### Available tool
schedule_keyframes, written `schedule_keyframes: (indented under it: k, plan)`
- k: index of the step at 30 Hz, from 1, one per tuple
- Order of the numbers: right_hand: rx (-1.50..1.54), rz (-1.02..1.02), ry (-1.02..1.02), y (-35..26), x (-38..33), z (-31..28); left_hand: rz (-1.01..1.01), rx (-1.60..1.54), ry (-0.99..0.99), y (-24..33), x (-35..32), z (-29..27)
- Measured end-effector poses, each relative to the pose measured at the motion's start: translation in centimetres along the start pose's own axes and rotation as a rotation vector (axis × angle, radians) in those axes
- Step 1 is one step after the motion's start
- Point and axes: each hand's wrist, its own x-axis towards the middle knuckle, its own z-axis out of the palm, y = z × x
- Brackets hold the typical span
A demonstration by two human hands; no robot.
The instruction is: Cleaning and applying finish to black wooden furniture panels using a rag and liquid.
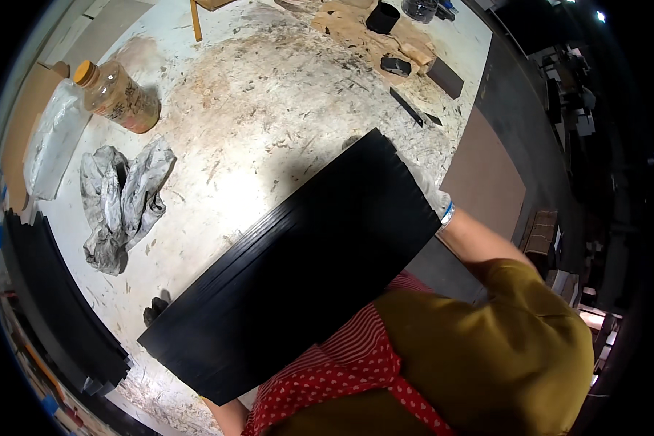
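Observation:
A stack of black sheets (291, 269), its layers showing along the far long edge, is held slantwise in front of me between both hands. My left hand (155, 311) grips the stack's left end; only its dark gloved fingertips show past the edge, and the rest is hidden behind the stack. Around the right end closes my right hand (430, 187), in a pale glove with a blue-edged cuff. Its fingers are mostly hidden by the stack, with dark tips just showing at the far edge.
On the stained white table (232, 123) lie a crumpled grey cloth (123, 200), an orange-capped bottle (116, 96) and a plastic-wrapped pack (57, 142). Long black strips (62, 298) lie at left. A tape roll (395, 66), a knife (406, 106) and a dark block (445, 78) are far right.

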Motion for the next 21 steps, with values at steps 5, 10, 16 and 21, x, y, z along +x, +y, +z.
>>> schedule_keyframes:
  k: [5, 10, 16, 21]
  plan:
    - [-0.264, 0.320, -0.044, -1.5, 1.4, 1.6, 0.019, -0.007, -0.002, -0.3, -1.2, -0.1]
    - [0.044, 0.147, -0.001, -1.3, 5.8, 2.3, 0.013, -0.015, -0.020, 0.4, -1.5, -1.0]
    - [1.111, 0.192, 0.117, 7.8, 10.3, 8.1, -0.030, -0.081, -0.138, 1.3, 1.1, -2.3]
    - [0.883, 0.253, 0.038, 4.4, 10.4, 6.1, -0.061, -0.106, -0.233, 2.7, 2.9, -4.0]
